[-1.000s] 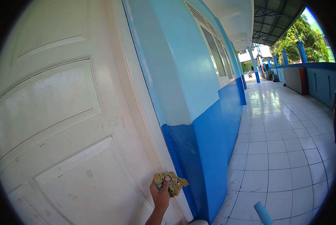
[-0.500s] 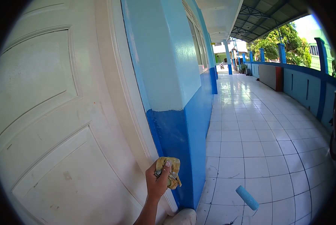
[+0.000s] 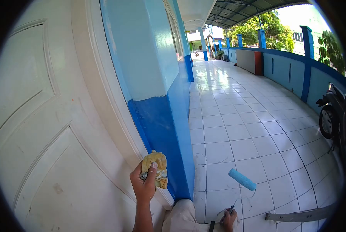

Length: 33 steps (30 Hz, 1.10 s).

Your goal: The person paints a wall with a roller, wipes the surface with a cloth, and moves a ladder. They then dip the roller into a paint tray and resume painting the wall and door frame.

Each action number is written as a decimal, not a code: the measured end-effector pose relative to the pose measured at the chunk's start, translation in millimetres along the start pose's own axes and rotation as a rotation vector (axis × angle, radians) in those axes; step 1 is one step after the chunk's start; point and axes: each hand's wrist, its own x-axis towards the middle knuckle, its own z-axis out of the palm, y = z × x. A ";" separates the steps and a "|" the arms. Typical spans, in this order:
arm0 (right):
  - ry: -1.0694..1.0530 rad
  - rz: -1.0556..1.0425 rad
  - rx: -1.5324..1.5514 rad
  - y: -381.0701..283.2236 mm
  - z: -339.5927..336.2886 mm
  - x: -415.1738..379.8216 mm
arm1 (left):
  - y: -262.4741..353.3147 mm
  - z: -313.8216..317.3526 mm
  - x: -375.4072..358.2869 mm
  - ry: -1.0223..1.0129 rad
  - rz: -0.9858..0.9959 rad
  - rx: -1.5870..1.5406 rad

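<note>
Raised near the door frame, my left hand [image 3: 144, 185] grips a folded, stained yellowish cloth [image 3: 156, 166], with the thumb pressed on its face. Behind it stands the wall corner [image 3: 153, 116], light blue above and dark blue below. Low at the bottom centre, my right hand [image 3: 229, 219] is closed around the handle of a paint roller. The roller's light-blue sleeve [image 3: 242, 179] is held out over the white floor tiles, its thin wire frame curving back to the hand.
A white panelled door [image 3: 34, 116] with its frame fills the left. A grey metal bar [image 3: 300, 215] lies at the lower right. Beyond it a motorcycle [image 3: 329, 120] stands by the low blue wall [image 3: 285, 63]. A red-ended panel [image 3: 248, 62] leans there. My knee [image 3: 182, 210] is near the corner.
The view has turned right and slightly down. My right hand, the metal bar and more of the motorcycle have come into view. The cloth and roller appear further left.
</note>
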 end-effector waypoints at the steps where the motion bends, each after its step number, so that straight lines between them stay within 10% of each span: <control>1: -0.040 -0.013 -0.012 -1.5 -1.3 -1.3 | -0.3 0.0 -2.5 -0.023 -0.006 -0.007; 6: 0.009 -0.034 -0.028 2.6 0.7 -7.3 | -18.0 8.0 -2.2 -0.058 -0.012 0.033; 14: -0.058 0.001 0.105 -36.0 7.2 -68.9 | -73.6 48.3 39.7 0.096 0.568 0.364; 33: -0.009 -0.213 -0.424 -106.2 -83.4 -212.1 | -135.2 48.6 41.7 0.320 0.188 0.095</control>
